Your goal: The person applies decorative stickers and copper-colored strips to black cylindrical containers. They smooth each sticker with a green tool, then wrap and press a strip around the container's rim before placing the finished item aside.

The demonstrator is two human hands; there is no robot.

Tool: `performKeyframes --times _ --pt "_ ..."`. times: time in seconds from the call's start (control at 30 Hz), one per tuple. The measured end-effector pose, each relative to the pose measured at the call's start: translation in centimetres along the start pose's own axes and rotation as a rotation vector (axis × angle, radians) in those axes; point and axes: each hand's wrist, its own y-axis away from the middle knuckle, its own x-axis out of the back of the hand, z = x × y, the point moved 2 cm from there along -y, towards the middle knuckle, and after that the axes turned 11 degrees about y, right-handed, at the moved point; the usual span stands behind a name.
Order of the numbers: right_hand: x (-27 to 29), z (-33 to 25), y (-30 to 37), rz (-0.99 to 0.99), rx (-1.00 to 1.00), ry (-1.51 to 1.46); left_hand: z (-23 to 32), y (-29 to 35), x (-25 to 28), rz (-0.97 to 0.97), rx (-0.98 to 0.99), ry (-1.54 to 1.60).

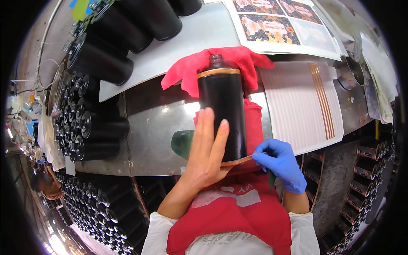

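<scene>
A black cylindrical bottle (223, 100) lies on its side on the bench, its short neck pointing away from me. A gold band (219, 72) rings its shoulder. My bare left hand (204, 153) rests along its left side with the fingers stretched out and apart. At the near end, my blue-gloved right hand (280, 163) pinches the loose end of a thin gold strip (239, 161), which runs along the bottle's base edge. Red cloth (182, 74) lies under the neck, and another red cloth (255, 112) under the body. A green flat piece (180, 142) lies beside my left hand.
White backing paper (293, 102) with several gold strips (321, 100) lies right of the bottle. Printed picture sheets (272, 29) are behind it. Black bottles (100, 57) stand at the far left. Racks of bottles (93, 199) flank the bench. Another person (51, 189) is at the left edge.
</scene>
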Motion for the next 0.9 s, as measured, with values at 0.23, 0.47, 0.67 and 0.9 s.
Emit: performKeyframes --times 0.23,0.47,0.67,0.9 --pt "-2.8 -1.3 0.3 0.044 0.181 0.135 -2.4 2.1 -0.1 -0.04 0.308 0.42" --pt "-2.9 -1.1 0.6 0.091 0.184 0.135 0.0 0.7 0.3 0.09 0.082 0.217" --pt "-2.7 -1.0 0.4 0.075 0.165 0.109 -0.5 0.6 -0.1 0.054 0.077 0.209" --pt "-1.0 0.4 0.0 0.166 0.044 0.0 -3.8 3.3 -1.1 -0.003 0.186 0.58"
